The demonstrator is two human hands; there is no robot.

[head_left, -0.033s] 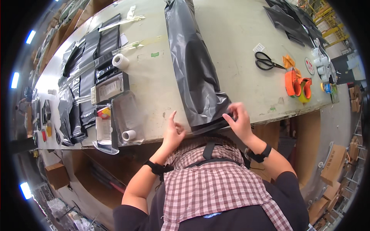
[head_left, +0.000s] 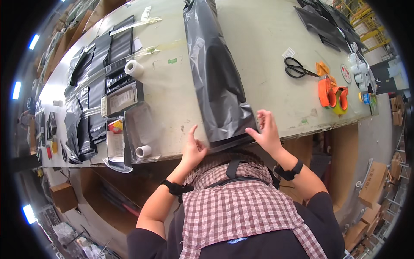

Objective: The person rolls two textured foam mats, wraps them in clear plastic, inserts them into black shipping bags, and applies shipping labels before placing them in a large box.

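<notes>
A long, wrinkled black plastic bag (head_left: 217,82) lies lengthwise on the table in front of me, reaching to the near edge. At its lower left corner is my left hand (head_left: 193,149), index finger stretched out and the others loosely bent, with nothing visibly in it. On the other side, my right hand (head_left: 266,133) is open, its fingers raised and apart from the thumb. That thumb is beside the bag's lower right edge; whether it touches the plastic I cannot tell.
Left on the table (head_left: 166,90) are stacked black bags (head_left: 101,56), a white roll (head_left: 134,68), another white roll (head_left: 143,151) and an open black box (head_left: 123,98). To the right lie black-handled scissors (head_left: 295,68) and orange tape rolls (head_left: 327,95). More black bags (head_left: 321,26) lie far right.
The fingers of my right hand have straightened and spread away from the bag's corner. The bag's near end has shifted slightly left. My left hand is almost unmoved.
</notes>
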